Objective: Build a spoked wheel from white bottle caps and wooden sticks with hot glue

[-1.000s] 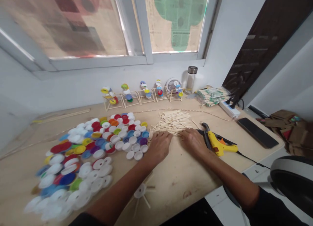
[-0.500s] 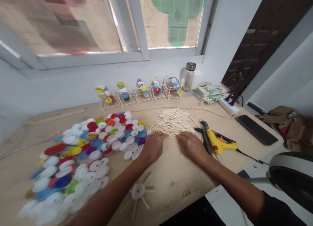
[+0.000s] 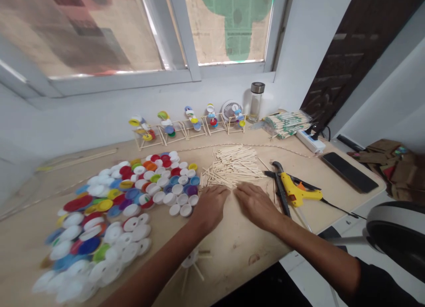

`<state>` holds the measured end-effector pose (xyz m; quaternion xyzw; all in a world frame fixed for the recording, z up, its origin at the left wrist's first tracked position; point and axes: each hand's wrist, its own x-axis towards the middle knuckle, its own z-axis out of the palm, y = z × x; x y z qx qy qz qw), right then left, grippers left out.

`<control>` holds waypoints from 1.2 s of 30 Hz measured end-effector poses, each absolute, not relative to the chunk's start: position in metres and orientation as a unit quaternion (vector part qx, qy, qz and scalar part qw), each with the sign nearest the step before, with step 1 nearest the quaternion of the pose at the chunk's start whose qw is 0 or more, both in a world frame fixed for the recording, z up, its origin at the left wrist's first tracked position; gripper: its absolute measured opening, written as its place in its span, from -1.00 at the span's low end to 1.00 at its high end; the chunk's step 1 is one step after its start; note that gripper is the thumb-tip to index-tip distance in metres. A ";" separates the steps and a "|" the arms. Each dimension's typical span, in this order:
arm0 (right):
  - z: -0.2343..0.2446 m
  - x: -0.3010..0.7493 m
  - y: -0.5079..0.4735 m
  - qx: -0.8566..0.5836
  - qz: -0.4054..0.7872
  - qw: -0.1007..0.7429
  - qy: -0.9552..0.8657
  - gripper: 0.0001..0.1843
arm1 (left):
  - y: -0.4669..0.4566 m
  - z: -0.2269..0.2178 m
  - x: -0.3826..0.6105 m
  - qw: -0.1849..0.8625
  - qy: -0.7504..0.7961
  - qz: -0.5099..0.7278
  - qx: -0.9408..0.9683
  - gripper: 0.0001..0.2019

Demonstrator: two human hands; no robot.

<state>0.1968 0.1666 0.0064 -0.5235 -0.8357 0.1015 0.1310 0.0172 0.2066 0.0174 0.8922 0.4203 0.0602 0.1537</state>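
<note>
My left hand (image 3: 212, 206) rests on the tabletop at the near edge of a pile of short wooden sticks (image 3: 236, 162). Close beside it, my right hand (image 3: 255, 204) lies against the same edge, a small gap between the two. Both hands have their fingers stretched toward the pile, and no stick shows in either grip. Left of my left hand spreads a heap of coloured bottle caps (image 3: 128, 194). Partly hidden under my left forearm is a white cap with sticks radiating from it (image 3: 190, 260).
Several stick frames with cap wheels (image 3: 172, 134) line the wall beside a small fan (image 3: 229, 107) and a glass bottle (image 3: 256, 104). At right lie a yellow glue gun (image 3: 295, 193), bagged sticks (image 3: 287, 123), a power strip (image 3: 311, 141) and a phone (image 3: 349, 171).
Both hands have drawn closer together and slightly nearer to me along the pile's edge. My left forearm covers more of the cap with radiating sticks.
</note>
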 end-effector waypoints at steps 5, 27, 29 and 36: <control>0.007 0.198 0.166 -0.516 0.112 0.148 -0.836 -0.66 | 0.202 0.015 0.016 0.169 0.413 0.086 0.891 -0.55; 0.012 0.197 0.146 -0.459 0.137 0.163 -0.863 -0.63 | 0.178 0.016 0.014 0.185 0.423 0.100 0.882 -0.51; 0.008 0.196 0.152 -0.490 0.104 0.154 -0.852 -0.64 | 0.177 0.015 0.014 0.168 0.443 0.100 0.875 -0.53; 0.013 0.193 0.136 -0.428 0.136 0.155 -0.880 -0.67 | 0.176 0.012 0.003 0.138 0.422 0.124 0.887 -0.53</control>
